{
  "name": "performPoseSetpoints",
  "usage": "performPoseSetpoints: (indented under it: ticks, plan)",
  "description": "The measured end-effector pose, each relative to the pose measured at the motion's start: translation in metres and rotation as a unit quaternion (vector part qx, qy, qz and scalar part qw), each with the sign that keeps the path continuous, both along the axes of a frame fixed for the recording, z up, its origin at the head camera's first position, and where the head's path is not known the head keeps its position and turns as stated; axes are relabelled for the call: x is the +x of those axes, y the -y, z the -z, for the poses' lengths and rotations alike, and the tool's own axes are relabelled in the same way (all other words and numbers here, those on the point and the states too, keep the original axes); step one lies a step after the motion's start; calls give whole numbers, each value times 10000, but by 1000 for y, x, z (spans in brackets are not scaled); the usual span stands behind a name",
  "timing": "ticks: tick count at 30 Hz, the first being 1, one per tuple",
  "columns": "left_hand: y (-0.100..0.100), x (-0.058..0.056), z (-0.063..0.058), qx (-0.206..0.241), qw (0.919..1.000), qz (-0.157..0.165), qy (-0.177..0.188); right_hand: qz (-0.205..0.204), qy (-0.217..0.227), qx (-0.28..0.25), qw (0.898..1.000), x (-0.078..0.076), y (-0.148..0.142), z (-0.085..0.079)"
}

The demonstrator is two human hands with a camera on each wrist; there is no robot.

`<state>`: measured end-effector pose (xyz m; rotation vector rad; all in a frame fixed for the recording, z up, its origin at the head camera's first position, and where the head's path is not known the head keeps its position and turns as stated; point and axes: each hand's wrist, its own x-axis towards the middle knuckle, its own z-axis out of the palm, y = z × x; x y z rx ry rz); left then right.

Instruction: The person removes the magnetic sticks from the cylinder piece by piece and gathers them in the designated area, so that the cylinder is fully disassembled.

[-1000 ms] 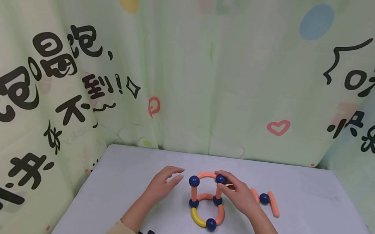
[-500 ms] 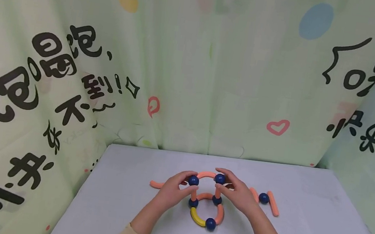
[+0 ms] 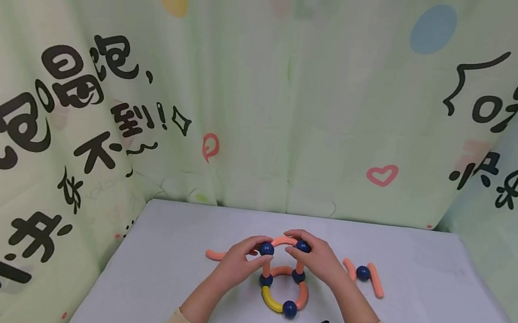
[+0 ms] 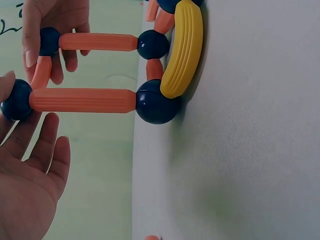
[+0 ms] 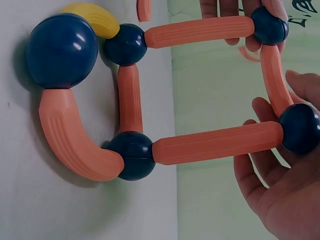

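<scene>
A stick-and-ball toy frame of orange rods and dark blue balls stands on the table, with an upright arch above a ring. One curved rod [image 4: 182, 50] of the ring is yellow. My left hand [image 3: 242, 264] pinches the upper left blue ball [image 3: 266, 248] between thumb and fingers. At the upper right blue ball [image 5: 300, 129], my right hand [image 3: 319, 259] curves its thumb and fingers around it. A curved orange rod [image 3: 285, 241] joins these two balls. The front blue ball [image 3: 290, 309] rests on the table, untouched.
To the right lie a loose blue ball [image 3: 363, 273] and a straight orange rod [image 3: 376, 281], beside another orange rod [image 3: 350, 268] partly behind my right arm. A curved orange rod [image 3: 215, 255] lies left of the frame. A printed curtain [image 3: 266, 103] hangs behind the white table [image 3: 167, 274].
My left hand has come in from the left and taken hold of the upper left ball. My right hand has shifted slightly left around the upper right ball. The frame stays standing.
</scene>
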<state>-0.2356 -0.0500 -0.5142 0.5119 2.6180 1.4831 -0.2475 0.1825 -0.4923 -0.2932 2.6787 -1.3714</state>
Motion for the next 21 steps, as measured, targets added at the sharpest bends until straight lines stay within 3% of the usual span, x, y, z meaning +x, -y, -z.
performPoseSetpoints:
  ticks: [13, 21]
  plan:
    - [2, -1, 3, -34, 9999, 99, -73, 693, -285, -273, 9968, 2, 11, 10]
    - [6, -4, 4, 110, 9997, 149, -157, 745, -300, -399, 9960, 2, 7, 10]
